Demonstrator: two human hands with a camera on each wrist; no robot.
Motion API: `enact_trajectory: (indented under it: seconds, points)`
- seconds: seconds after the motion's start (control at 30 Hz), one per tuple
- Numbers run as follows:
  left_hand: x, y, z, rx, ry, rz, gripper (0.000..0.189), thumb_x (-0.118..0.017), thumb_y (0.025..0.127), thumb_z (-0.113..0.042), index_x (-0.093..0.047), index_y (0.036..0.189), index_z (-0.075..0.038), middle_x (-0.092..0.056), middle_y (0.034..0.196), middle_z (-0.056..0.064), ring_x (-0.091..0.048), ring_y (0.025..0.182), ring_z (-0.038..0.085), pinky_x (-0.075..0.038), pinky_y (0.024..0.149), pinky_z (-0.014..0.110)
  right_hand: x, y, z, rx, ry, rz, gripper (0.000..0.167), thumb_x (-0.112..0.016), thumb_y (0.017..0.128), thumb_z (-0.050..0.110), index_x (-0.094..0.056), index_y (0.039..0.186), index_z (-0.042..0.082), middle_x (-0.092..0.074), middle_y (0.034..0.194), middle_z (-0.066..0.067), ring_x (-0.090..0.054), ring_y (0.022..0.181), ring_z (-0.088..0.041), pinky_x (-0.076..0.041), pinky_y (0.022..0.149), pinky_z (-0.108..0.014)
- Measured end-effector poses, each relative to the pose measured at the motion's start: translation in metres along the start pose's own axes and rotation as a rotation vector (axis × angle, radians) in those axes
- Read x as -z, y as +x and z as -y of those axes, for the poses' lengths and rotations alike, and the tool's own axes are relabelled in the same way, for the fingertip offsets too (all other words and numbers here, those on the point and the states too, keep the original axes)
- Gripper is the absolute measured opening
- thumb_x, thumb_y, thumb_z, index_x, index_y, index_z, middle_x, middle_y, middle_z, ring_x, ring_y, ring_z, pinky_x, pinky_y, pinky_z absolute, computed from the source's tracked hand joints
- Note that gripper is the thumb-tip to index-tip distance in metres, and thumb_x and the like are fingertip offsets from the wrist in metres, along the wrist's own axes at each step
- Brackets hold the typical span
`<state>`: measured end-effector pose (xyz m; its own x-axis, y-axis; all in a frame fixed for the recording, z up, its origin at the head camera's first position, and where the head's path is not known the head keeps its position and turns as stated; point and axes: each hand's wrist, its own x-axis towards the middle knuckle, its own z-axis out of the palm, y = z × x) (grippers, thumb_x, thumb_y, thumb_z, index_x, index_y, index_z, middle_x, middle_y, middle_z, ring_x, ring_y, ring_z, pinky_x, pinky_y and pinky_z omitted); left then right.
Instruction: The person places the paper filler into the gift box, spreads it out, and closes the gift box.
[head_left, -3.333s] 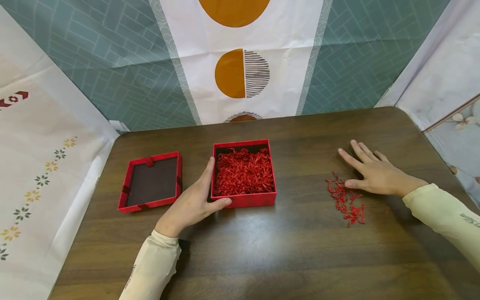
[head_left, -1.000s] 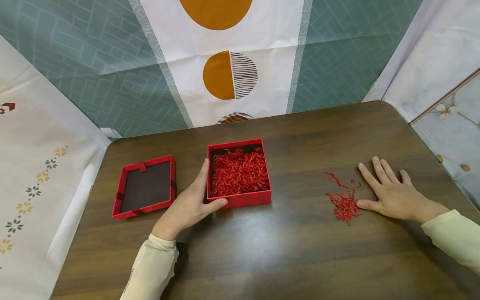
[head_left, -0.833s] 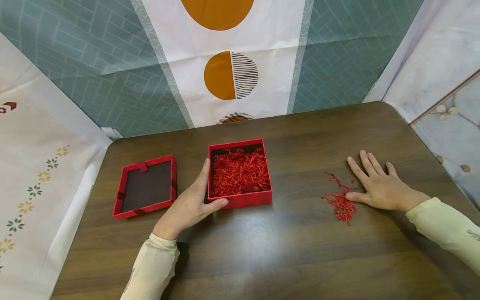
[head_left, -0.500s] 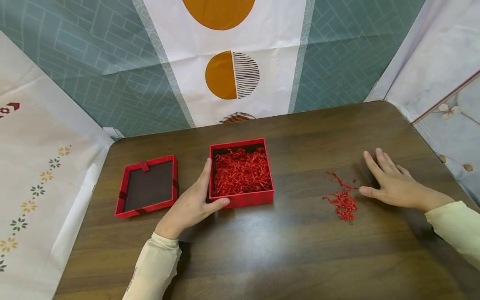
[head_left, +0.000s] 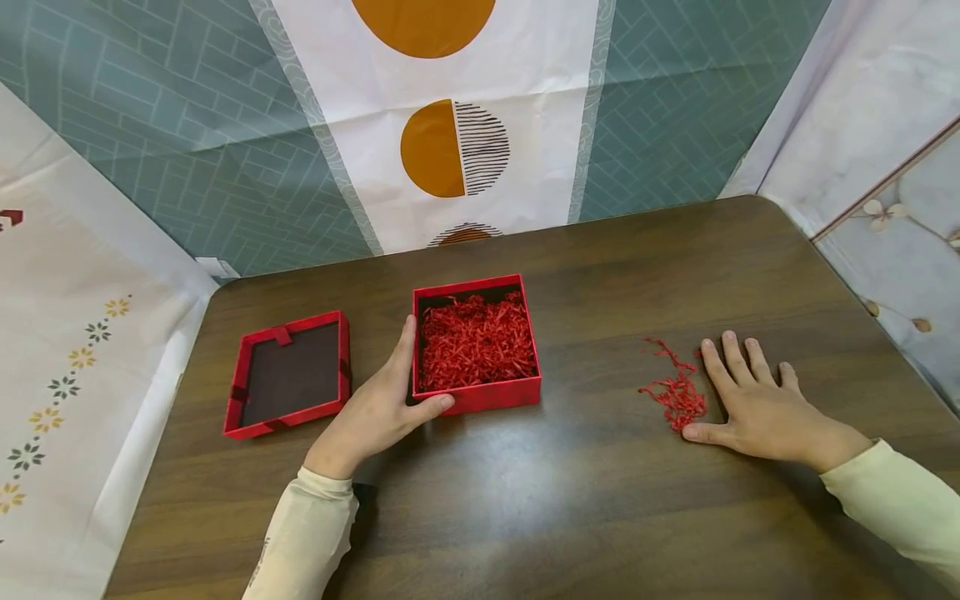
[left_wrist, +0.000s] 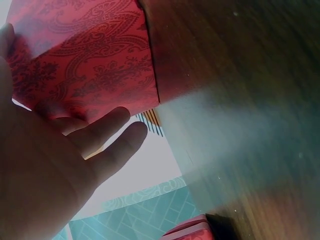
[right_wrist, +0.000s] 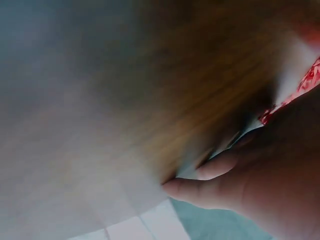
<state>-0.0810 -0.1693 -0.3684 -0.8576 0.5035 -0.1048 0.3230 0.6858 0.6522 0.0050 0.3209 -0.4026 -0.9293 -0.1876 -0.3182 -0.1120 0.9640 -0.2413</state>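
A red box (head_left: 480, 399), filled with red shredded paper (head_left: 478, 340), stands near the middle of the table. My left hand (head_left: 371, 421) rests against its near left corner, fingers straight along the left side and thumb on the front wall. In the left wrist view the box's patterned side (left_wrist: 90, 55) shows, with some fingers extended past it. To the right, my right hand (head_left: 765, 417) lies spread and flat on the table. Its thumb touches a small heap of loose red paper shreds (head_left: 681, 402). The right wrist view is blurred.
The red box lid (head_left: 288, 325) lies upturned to the left, its dark inside facing up. Brown wooden table (head_left: 525, 517) surface spreads around everything. A patterned cloth (head_left: 465, 150) hangs behind the table's far edge, with white panels at both sides.
My right hand has come down from above the table, moving nearer and leftward to the shreds. The loose shreds lie closer together than in the earliest frame. The left hand stays on the box.
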Motion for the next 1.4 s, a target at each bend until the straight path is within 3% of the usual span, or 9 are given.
enact_trajectory:
  seconds: [0.37, 0.63, 0.97, 1.07, 1.23, 1.4]
  points:
    - [-0.001, 0.002, -0.002, 0.000, -0.003, 0.013, 0.112, -0.062, 0.090, -0.068, 0.018, 0.160, -0.029, 0.004, 0.167, -0.003, -0.019, 0.150, 0.024, -0.031, 0.114, 0.048, 0.002, -0.002, 0.018, 0.036, 0.041, -0.034, 0.127, -0.065, 0.084, 0.073, 0.012, 0.161, 0.009, 0.023, 0.161, -0.025, 0.009, 0.145, -0.055, -0.007, 0.095, -0.085]
    - [0.000, 0.000, -0.001, 0.016, -0.001, 0.013, 0.113, -0.059, 0.088, -0.073, 0.018, 0.159, -0.030, 0.005, 0.167, -0.004, -0.019, 0.150, 0.025, -0.031, 0.114, 0.049, -0.001, 0.012, 0.021, 0.022, -0.109, -0.180, 0.122, -0.061, 0.085, 0.076, 0.001, 0.162, 0.005, 0.006, 0.161, -0.034, -0.008, 0.143, -0.061, -0.017, 0.093, -0.086]
    - [-0.001, 0.000, -0.001, 0.027, -0.011, 0.019, 0.113, -0.059, 0.088, -0.073, 0.018, 0.159, -0.030, 0.004, 0.168, -0.003, -0.018, 0.150, 0.025, -0.031, 0.114, 0.049, 0.018, 0.038, 0.004, -0.041, -0.107, -0.085, 0.117, -0.054, 0.090, 0.075, 0.006, 0.161, 0.003, 0.010, 0.158, -0.040, -0.005, 0.141, -0.063, -0.014, 0.094, -0.086]
    - [-0.001, 0.000, 0.000, 0.033, -0.010, 0.020, 0.113, -0.059, 0.088, -0.073, 0.018, 0.159, -0.030, 0.004, 0.168, -0.003, -0.019, 0.150, 0.026, -0.032, 0.113, 0.050, 0.027, 0.042, -0.001, -0.024, -0.058, -0.053, 0.115, -0.055, 0.091, 0.072, 0.007, 0.161, 0.005, 0.014, 0.158, -0.038, -0.001, 0.142, -0.062, -0.014, 0.094, -0.085]
    - [-0.001, 0.000, -0.001, 0.029, -0.007, 0.018, 0.113, -0.059, 0.088, -0.073, 0.018, 0.159, -0.031, 0.004, 0.167, -0.003, -0.020, 0.150, 0.026, -0.032, 0.113, 0.050, 0.041, 0.032, -0.012, 0.033, 0.081, 0.015, 0.121, -0.069, 0.085, 0.066, 0.007, 0.163, 0.015, 0.020, 0.160, -0.031, 0.006, 0.144, -0.057, -0.013, 0.096, -0.083]
    - [0.000, 0.000, -0.001, 0.031, 0.000, 0.019, 0.114, -0.059, 0.088, -0.073, 0.018, 0.159, -0.031, 0.004, 0.168, -0.003, -0.021, 0.150, 0.026, -0.033, 0.112, 0.050, 0.041, 0.017, -0.029, 0.050, 0.071, 0.043, 0.133, -0.077, 0.074, 0.068, 0.009, 0.163, 0.021, 0.021, 0.159, -0.032, 0.006, 0.144, -0.058, -0.015, 0.095, -0.083]
